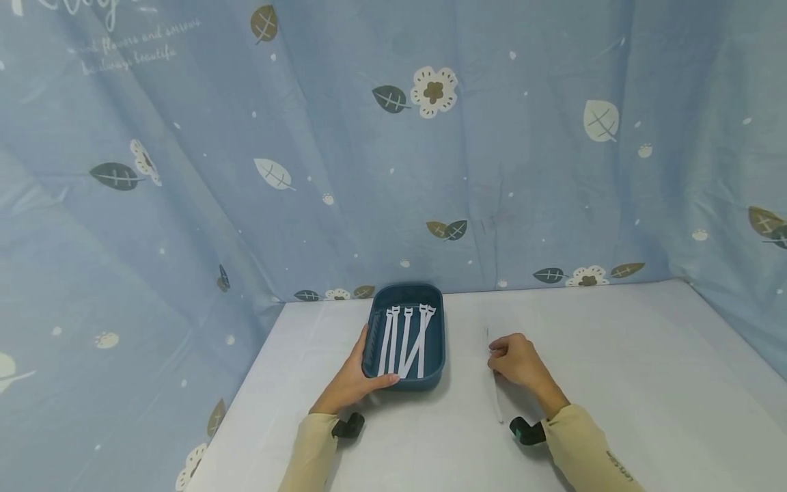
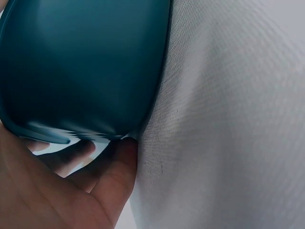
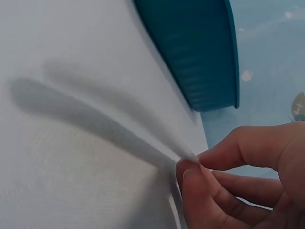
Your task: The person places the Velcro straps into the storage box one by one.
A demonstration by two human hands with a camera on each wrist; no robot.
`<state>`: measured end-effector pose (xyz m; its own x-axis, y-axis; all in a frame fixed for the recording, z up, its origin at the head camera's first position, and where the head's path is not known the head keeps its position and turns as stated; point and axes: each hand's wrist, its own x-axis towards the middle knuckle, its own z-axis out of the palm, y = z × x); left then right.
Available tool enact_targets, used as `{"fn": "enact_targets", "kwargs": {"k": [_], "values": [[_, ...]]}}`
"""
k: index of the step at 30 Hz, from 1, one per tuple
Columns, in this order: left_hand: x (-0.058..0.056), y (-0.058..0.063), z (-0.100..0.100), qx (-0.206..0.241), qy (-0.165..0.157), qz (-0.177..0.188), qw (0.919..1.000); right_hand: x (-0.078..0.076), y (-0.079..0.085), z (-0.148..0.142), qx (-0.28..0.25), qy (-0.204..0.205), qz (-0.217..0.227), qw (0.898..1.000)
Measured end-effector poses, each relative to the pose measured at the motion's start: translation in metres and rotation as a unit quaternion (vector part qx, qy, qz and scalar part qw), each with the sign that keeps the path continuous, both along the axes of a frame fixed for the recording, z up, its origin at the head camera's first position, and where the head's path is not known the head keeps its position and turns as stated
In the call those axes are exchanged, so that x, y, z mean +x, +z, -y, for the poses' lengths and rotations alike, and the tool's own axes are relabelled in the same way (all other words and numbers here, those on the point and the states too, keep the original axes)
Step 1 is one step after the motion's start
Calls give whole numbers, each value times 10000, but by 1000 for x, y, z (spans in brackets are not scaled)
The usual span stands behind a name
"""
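A dark teal plastic basket stands on the white table at the back. Several white hook-and-loop cable ties with slotted heads lie lengthwise in it, two of them crossing. My left hand holds the basket at its near left corner, thumb along the front rim and fingers along the left side; in the left wrist view the fingers curl against its wall. To the right of the basket, my right hand pinches a single white cable tie between thumb and fingertips. One end of that tie points toward me, close over the tabletop.
A white cloth covers the table. Behind and beside it hangs a blue curtain with leaf and flower prints, close to the basket's back. A dark wrist device sits at the right cuff, another at the left.
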<state>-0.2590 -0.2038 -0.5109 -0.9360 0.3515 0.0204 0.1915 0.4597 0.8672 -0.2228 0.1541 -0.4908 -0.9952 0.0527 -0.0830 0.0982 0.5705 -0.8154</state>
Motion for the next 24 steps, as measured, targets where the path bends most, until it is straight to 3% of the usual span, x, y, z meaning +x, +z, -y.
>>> {"fn": "enact_targets", "kwargs": {"k": [9, 24], "values": [[0, 0, 1, -86, 55, 7, 9999, -2, 6, 0, -652, -93, 250, 9975], [-1, -1, 0, -102, 72, 20, 9999, 2, 11, 1, -1166, -94, 150, 9930]]}}
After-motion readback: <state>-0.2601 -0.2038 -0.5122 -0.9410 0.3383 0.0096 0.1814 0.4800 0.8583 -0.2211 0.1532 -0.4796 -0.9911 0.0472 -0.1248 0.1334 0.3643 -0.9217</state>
